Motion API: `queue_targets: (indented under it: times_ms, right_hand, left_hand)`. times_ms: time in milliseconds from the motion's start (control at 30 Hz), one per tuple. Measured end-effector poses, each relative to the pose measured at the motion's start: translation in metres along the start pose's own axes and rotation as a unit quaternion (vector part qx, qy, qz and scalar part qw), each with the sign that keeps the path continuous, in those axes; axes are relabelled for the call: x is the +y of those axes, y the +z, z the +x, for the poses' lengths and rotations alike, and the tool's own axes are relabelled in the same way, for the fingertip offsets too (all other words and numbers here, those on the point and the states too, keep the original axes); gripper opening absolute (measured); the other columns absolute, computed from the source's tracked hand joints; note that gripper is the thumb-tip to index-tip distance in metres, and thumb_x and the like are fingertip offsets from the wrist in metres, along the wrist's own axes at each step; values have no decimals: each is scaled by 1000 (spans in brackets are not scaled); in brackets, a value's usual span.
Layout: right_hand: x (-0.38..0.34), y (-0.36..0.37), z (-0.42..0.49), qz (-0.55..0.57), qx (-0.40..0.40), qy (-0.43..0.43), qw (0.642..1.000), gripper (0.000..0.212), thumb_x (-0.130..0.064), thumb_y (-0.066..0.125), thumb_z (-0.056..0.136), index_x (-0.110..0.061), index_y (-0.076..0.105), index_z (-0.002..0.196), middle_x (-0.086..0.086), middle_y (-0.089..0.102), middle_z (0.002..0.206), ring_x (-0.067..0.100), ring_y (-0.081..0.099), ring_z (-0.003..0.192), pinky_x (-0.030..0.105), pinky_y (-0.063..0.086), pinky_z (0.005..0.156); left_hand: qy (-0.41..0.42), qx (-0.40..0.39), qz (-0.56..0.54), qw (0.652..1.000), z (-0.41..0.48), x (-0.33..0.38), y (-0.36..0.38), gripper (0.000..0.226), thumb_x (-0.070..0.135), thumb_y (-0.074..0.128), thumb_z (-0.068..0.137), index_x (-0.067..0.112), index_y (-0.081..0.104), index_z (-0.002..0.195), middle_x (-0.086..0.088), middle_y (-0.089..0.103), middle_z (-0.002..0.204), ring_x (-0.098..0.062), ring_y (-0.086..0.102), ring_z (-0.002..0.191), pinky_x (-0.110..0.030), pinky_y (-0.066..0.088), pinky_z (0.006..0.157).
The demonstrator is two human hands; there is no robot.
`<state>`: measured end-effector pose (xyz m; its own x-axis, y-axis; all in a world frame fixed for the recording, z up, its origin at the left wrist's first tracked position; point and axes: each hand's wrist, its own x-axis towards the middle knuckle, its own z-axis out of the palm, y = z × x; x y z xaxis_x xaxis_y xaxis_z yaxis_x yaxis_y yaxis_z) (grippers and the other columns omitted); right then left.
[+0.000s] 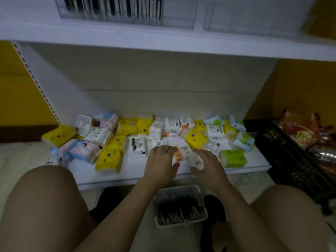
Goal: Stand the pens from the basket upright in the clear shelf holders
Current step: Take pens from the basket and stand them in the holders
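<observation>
A white plastic basket (181, 190) full of dark pens (179, 206) stands on the floor between my knees, below both hands. Clear holders (178, 15) sit on the upper shelf; the left one (112, 10) has dark upright items in it, while the right ones look bare. My left hand (161, 161) lies over an orange and white tissue pack (178, 156) on the bottom shelf, fingers curled round it. My right hand (208, 165) hovers beside it with relaxed fingers touching a white tissue pack (195, 159). Neither hand holds a pen.
Several tissue packs (109, 159) in yellow, white, blue and green cover the white bottom shelf (127, 179). A black crate (283, 151) of red snack bags stands at the right. The upper shelf edge (163, 44) overhangs above. My bare knees flank the basket.
</observation>
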<state>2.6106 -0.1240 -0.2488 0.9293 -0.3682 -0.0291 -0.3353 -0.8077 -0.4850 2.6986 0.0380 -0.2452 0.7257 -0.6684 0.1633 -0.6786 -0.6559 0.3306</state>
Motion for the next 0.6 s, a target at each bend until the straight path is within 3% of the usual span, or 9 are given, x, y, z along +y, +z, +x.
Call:
queue_targets:
  times_ms: [100,300,500,600]
  right_hand:
    - [19,19,-4,-2,-46,19,999,64,-33,66,90,-23,37,146,4,36,150,26,32,138,38,34,110]
    - [48,57,-16,-10,-113,68,991,55,-34,61,91,-22,44,142,5,43,145,26,42,131,34,38,103]
    - [81,90,-27,-60,-217,118,967,38,-28,58,92,-12,53,125,14,54,124,28,52,104,33,44,84]
    - [99,100,-33,-41,-260,148,953,34,-21,54,97,-4,54,126,17,59,121,30,57,105,37,48,89]
  left_hand:
    - [-38,-78,-26,996,-21,-15,43,55,40,54,93,24,41,143,3,42,147,-18,34,137,-34,22,114]
    - [-97,-186,-77,975,-46,-36,97,49,36,60,87,23,52,134,-5,55,135,-26,53,120,-36,46,98]
    - [-144,-300,-69,940,-68,-47,144,44,32,52,92,18,47,133,-12,58,123,-30,57,106,-36,49,84]
    - [-166,-333,-94,924,-77,-49,167,35,31,49,94,18,53,126,-11,60,120,-29,58,104,-35,49,81]
